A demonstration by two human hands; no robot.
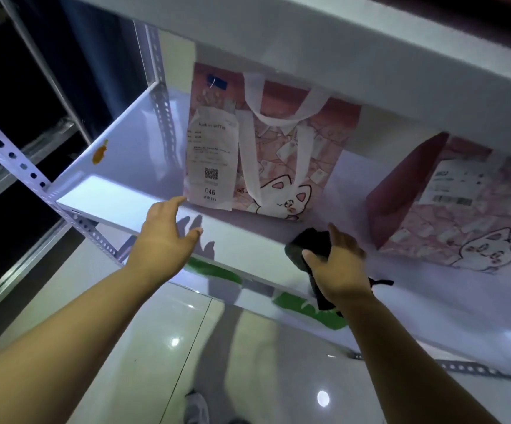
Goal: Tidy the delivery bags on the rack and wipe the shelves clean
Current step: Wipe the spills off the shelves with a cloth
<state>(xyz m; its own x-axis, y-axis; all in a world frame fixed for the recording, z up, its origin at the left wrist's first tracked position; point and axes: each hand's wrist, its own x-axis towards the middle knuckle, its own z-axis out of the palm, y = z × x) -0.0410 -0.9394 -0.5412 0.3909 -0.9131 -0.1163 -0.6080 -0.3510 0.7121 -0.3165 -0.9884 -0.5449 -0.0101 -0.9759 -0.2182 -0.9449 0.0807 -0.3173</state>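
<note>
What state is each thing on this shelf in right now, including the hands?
Left hand: open, fingers spread, at the shelf edge, holding nothing.
Right hand: closed around the black cloth.
Left bag: upright, receipt stuck on front.
Right bag: standing, tilted, label on front.
Shelf: orange smear near its left edge.

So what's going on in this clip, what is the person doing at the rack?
A person stands at a white metal shelf that holds two pink paper delivery bags printed with a cartoon cat. The right hand grips a crumpled dark cloth at the shelf's front edge, apparently for wiping. The left hand is open, reaching toward the lower corner of the left bag, whose receipt reads 046. The right bag stands turned at an angle. An orange smear marks the shelf's left side.
</note>
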